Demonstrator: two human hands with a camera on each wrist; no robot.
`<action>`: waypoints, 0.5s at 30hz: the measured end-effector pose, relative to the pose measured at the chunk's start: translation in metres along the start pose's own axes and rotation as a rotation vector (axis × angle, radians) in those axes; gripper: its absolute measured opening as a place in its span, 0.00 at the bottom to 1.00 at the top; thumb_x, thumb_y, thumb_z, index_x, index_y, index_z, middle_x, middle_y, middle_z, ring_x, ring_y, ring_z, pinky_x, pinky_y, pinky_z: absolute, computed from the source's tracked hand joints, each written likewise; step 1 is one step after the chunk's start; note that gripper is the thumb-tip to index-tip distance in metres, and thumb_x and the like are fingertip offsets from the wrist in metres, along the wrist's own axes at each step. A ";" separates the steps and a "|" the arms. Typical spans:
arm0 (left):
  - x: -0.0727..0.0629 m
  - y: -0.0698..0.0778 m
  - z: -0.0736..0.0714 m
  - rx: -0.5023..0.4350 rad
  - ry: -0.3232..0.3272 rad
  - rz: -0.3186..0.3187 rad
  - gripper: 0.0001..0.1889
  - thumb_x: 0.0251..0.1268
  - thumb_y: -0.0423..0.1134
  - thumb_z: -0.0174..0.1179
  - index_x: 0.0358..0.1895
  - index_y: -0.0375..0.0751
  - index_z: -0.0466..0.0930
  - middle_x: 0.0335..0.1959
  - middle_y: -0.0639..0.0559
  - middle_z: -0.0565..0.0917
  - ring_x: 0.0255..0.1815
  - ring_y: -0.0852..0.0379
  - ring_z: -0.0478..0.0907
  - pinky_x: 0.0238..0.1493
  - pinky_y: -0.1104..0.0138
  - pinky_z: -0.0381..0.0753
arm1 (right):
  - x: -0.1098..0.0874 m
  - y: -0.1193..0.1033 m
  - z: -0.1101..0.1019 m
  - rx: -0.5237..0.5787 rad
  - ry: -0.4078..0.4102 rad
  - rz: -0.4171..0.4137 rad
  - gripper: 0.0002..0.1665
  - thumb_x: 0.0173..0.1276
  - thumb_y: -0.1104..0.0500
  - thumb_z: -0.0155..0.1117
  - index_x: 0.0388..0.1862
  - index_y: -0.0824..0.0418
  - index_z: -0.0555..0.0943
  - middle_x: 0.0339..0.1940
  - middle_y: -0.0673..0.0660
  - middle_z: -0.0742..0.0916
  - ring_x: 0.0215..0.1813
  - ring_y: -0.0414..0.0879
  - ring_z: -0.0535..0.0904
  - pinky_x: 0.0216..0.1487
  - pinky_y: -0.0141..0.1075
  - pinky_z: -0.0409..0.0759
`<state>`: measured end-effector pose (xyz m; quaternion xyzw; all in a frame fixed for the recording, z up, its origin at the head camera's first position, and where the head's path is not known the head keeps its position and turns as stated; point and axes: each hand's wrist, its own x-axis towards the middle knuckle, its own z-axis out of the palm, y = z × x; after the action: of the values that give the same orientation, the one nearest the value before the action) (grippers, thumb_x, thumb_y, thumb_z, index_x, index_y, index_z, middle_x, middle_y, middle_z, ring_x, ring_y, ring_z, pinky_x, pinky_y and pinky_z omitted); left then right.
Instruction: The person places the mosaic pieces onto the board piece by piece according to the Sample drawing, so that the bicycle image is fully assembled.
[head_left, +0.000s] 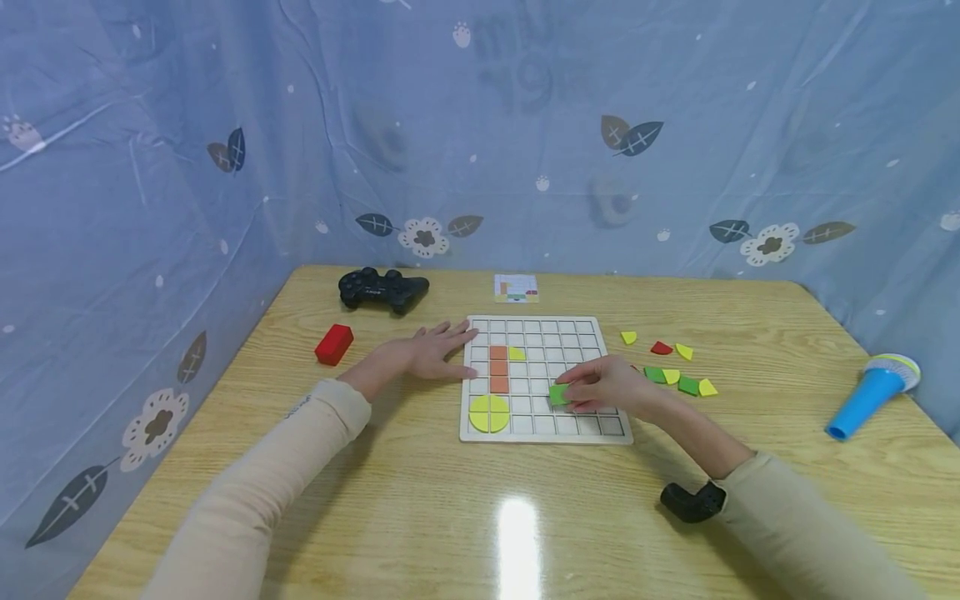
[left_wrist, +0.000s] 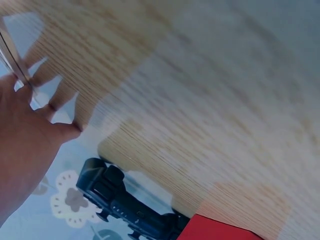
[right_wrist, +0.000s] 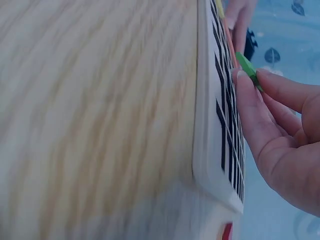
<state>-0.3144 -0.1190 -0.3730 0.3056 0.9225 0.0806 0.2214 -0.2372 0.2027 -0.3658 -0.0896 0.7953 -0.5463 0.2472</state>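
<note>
A white grid board (head_left: 540, 425) lies on the table. On its left part sit a stack of orange squares (head_left: 498, 368), a yellow quarter-circle piece (head_left: 517, 354) and a yellow circle (head_left: 489, 413) made of quarter pieces. My right hand (head_left: 611, 386) pinches a green square tile (head_left: 558, 394) between thumb and fingers over the board's middle; the right wrist view shows the green tile (right_wrist: 247, 69) tilted, just above the grid. With fingers spread, my left hand (head_left: 435, 353) rests at the board's left edge, fingertips on the rim.
Right of the board lie loose yellow, red and green pieces (head_left: 688, 385). A patterned card (head_left: 516, 288) lies behind the board. A black game controller (head_left: 381, 288) and a red block (head_left: 333, 344) are at left, a blue toy microphone (head_left: 873, 396) at far right.
</note>
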 end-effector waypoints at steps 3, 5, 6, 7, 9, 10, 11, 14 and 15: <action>0.000 0.000 0.000 -0.001 0.000 0.001 0.45 0.66 0.68 0.44 0.77 0.54 0.34 0.77 0.54 0.32 0.76 0.45 0.31 0.69 0.44 0.34 | 0.006 -0.002 0.009 0.004 -0.025 -0.009 0.17 0.65 0.68 0.63 0.52 0.73 0.79 0.38 0.61 0.85 0.38 0.51 0.85 0.41 0.41 0.83; 0.001 -0.001 0.000 0.002 -0.002 0.000 0.45 0.66 0.68 0.44 0.77 0.55 0.33 0.77 0.54 0.32 0.75 0.45 0.31 0.69 0.44 0.33 | 0.008 -0.003 0.015 0.007 -0.031 -0.017 0.17 0.65 0.67 0.64 0.51 0.74 0.79 0.37 0.61 0.85 0.37 0.51 0.85 0.41 0.41 0.83; 0.001 -0.001 0.000 0.000 -0.003 0.000 0.45 0.66 0.68 0.44 0.77 0.55 0.33 0.77 0.54 0.32 0.75 0.45 0.31 0.69 0.44 0.33 | 0.009 -0.003 0.018 0.008 -0.032 -0.019 0.16 0.65 0.67 0.64 0.51 0.73 0.79 0.37 0.61 0.85 0.37 0.50 0.85 0.41 0.41 0.83; 0.001 -0.001 0.000 -0.001 -0.002 0.001 0.45 0.66 0.68 0.44 0.77 0.55 0.33 0.77 0.54 0.32 0.75 0.45 0.31 0.69 0.44 0.33 | 0.010 -0.004 0.021 0.010 -0.035 -0.023 0.17 0.65 0.68 0.64 0.51 0.74 0.79 0.37 0.61 0.85 0.37 0.50 0.85 0.41 0.41 0.83; 0.001 -0.001 0.000 0.000 -0.003 -0.001 0.45 0.66 0.68 0.44 0.77 0.56 0.33 0.77 0.54 0.32 0.75 0.46 0.31 0.69 0.44 0.33 | 0.012 -0.006 0.027 0.012 -0.029 -0.026 0.16 0.65 0.68 0.64 0.51 0.73 0.79 0.37 0.61 0.85 0.37 0.50 0.85 0.41 0.41 0.83; 0.001 -0.001 0.000 0.001 -0.003 -0.002 0.45 0.66 0.68 0.44 0.77 0.56 0.33 0.77 0.54 0.32 0.75 0.46 0.31 0.69 0.44 0.33 | 0.012 -0.007 0.029 0.009 -0.025 -0.031 0.16 0.65 0.68 0.64 0.51 0.73 0.79 0.37 0.61 0.85 0.37 0.49 0.85 0.41 0.40 0.83; 0.001 -0.001 0.000 0.000 -0.001 0.000 0.45 0.66 0.68 0.44 0.77 0.55 0.34 0.77 0.54 0.32 0.75 0.45 0.31 0.69 0.44 0.33 | 0.013 -0.008 0.032 0.005 -0.025 -0.036 0.16 0.65 0.68 0.64 0.51 0.73 0.79 0.37 0.61 0.85 0.38 0.49 0.85 0.41 0.40 0.82; 0.000 0.000 0.000 -0.002 -0.003 -0.003 0.45 0.66 0.68 0.44 0.77 0.55 0.34 0.77 0.54 0.32 0.75 0.45 0.31 0.69 0.44 0.34 | 0.015 -0.009 0.036 -0.019 -0.014 -0.048 0.16 0.65 0.67 0.64 0.50 0.73 0.80 0.36 0.60 0.86 0.37 0.49 0.85 0.41 0.40 0.83; 0.000 0.000 0.000 -0.002 -0.003 -0.003 0.45 0.67 0.68 0.44 0.77 0.55 0.34 0.77 0.54 0.32 0.75 0.45 0.31 0.69 0.44 0.34 | 0.016 -0.008 0.038 -0.026 -0.009 -0.051 0.15 0.65 0.67 0.65 0.49 0.73 0.81 0.35 0.60 0.86 0.36 0.49 0.85 0.40 0.39 0.83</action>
<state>-0.3146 -0.1191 -0.3727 0.3043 0.9225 0.0809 0.2233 -0.2339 0.1615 -0.3735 -0.1155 0.7986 -0.5417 0.2354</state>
